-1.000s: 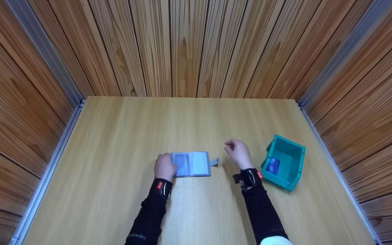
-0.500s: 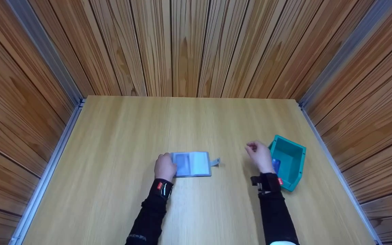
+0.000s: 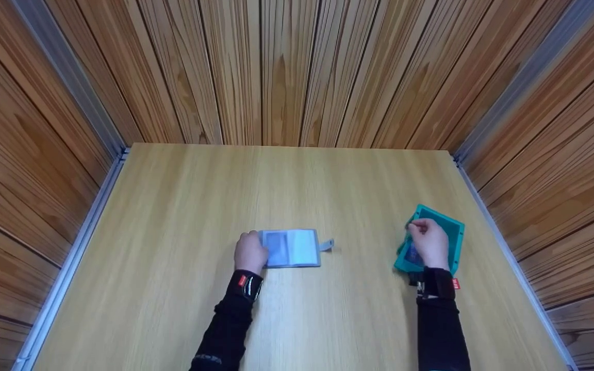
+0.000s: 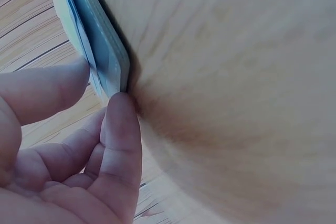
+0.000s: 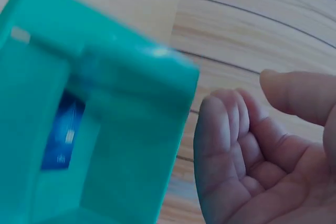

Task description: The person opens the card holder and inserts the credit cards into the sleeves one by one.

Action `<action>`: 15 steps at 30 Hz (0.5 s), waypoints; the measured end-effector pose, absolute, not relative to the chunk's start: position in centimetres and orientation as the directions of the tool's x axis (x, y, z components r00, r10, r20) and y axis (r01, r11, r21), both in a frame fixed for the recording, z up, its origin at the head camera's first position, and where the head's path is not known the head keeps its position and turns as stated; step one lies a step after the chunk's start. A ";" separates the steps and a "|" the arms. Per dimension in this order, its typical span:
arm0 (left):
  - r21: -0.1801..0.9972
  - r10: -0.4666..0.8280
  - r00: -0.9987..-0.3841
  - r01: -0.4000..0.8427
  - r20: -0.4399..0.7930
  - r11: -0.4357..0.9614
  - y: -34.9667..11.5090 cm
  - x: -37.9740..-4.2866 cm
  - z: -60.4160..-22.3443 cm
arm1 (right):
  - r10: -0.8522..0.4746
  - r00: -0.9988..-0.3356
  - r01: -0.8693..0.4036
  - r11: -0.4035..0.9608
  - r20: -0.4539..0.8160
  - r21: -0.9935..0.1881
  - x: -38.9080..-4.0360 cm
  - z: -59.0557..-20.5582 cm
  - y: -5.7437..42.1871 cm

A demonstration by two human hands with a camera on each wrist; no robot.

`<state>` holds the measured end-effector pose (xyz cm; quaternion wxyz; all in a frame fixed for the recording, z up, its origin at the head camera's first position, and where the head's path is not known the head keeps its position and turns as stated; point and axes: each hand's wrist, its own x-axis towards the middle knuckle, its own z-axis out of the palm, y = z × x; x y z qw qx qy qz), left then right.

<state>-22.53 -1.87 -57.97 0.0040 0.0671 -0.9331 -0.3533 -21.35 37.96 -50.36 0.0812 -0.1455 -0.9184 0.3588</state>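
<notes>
A light blue card holder (image 3: 302, 248) lies spread flat on the table, with clear sleeves inside and a short snap strap (image 3: 326, 245) sticking out to the right. My left hand (image 3: 250, 251) pinches its left edge; in the left wrist view the thumb (image 4: 58, 85) presses the inner side and a fingertip touches the cover's corner. Over the teal bin (image 3: 457, 242) hovers my right hand (image 3: 430, 245), which holds nothing. The right wrist view shows its fingers bent and the thumb apart from them. A blue bank card (image 5: 64, 132) with a chip is inside the bin.
The wooden table (image 3: 173, 206) is bounded by a plank wall (image 3: 286, 77) at the back and plank walls at both sides. Metal rails (image 3: 70, 263) run along the side edges. The bin stands near the right edge.
My right hand has moved rightward from beside the card holder's strap to above the teal bin. The left hand and the card holder have stayed in place.
</notes>
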 end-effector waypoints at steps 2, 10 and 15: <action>0.659 -0.129 -0.991 -0.121 -0.037 0.742 -1.9 -22.5 -58.0 | 0.345 -0.938 0.231 0.705 0.039 -0.671 -21.2 -50.3 38.5; 0.657 -0.128 -0.991 -0.123 -0.040 0.743 -1.8 -22.5 -58.0 | 0.386 -0.917 0.366 0.717 -0.100 -0.593 -20.9 -50.8 40.5; 0.650 -0.131 -0.991 -0.098 0.002 0.754 -1.8 -22.4 -57.9 | 0.368 -0.909 0.415 0.740 -0.198 -0.529 -21.1 -51.5 41.3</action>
